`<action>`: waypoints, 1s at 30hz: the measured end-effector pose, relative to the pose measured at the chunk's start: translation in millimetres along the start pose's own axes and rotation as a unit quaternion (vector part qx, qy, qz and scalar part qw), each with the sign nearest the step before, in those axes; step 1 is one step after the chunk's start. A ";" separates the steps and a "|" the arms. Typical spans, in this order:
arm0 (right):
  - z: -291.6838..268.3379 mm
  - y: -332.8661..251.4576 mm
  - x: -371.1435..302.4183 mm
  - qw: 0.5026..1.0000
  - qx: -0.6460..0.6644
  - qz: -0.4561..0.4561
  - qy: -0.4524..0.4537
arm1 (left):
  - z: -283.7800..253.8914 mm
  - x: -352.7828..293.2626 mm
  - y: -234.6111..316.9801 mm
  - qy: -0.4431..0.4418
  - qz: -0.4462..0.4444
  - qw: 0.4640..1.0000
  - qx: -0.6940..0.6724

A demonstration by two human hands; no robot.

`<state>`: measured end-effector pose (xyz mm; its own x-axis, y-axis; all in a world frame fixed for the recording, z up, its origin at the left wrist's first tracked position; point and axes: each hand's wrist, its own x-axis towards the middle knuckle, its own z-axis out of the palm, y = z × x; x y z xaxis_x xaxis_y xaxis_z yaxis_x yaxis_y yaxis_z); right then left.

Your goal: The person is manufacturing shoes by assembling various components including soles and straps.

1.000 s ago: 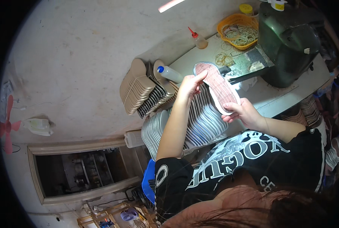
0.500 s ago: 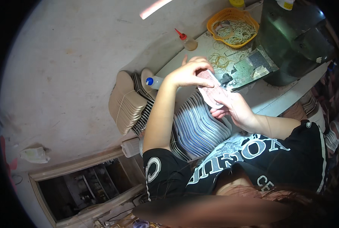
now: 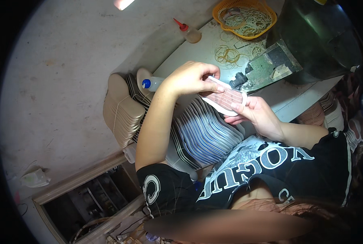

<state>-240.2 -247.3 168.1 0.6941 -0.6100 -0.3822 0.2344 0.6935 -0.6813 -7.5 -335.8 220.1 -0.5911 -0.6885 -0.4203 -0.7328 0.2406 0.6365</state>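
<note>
The grip is clamped on the pink insole [image 3: 224,97], left hand [image 3: 190,79] and right hand [image 3: 262,117] at opposite ends, above the table [image 3: 289,99] toward its near edge, where a slip could snag it on the black roller [image 3: 239,79], though contact is hard to judge.

The black short-sleeved shirt [image 3: 301,175] carries large pale lettering [image 3: 250,168] and a grey-white print [image 3: 239,156] across its chest, a curved white mark [image 3: 156,188] on its left sleeve [image 3: 171,183], and a white stripe [image 3: 349,173] along its right sleeve.

pinkish-brown insole [image 3: 226,99], pale-lined, white-edged — from it, orange basket [image 3: 248,37] at twelve o'clock, dark-green machine [image 3: 311,44] at two
</note>
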 end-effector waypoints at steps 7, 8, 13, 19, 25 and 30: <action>0.0 0.7 8.6 1.000 -0.016 -0.006 0.018 | 1.0 -15.6 10.7 0.006 -0.072 0.997 0.000; -0.7 -1.1 9.0 1.000 -0.015 -0.011 0.005 | 2.8 -18.2 12.8 0.012 -0.093 0.995 -0.020; -0.6 -8.7 9.1 0.999 -0.033 0.024 0.017 | 18.8 -34.1 22.1 0.039 -0.152 0.988 -0.006; -6.8 -13.2 10.7 0.997 -0.066 0.028 0.000 | 47.8 -46.2 25.8 0.079 -0.173 0.977 -0.095; -12.4 -18.4 9.9 0.995 -0.093 0.016 -0.024 | 73.8 -48.7 32.1 0.098 -0.177 0.962 -0.184; -11.9 -15.1 11.7 0.995 -0.102 -0.003 -0.003 | 89.3 -49.5 30.1 0.116 -0.214 0.944 -0.224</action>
<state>-243.7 -269.5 166.5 0.6975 -0.6112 -0.3741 0.0955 0.5967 -0.7968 -30.4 -233.3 202.3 -0.1460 -0.8004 -0.5814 -0.6418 -0.3706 0.6714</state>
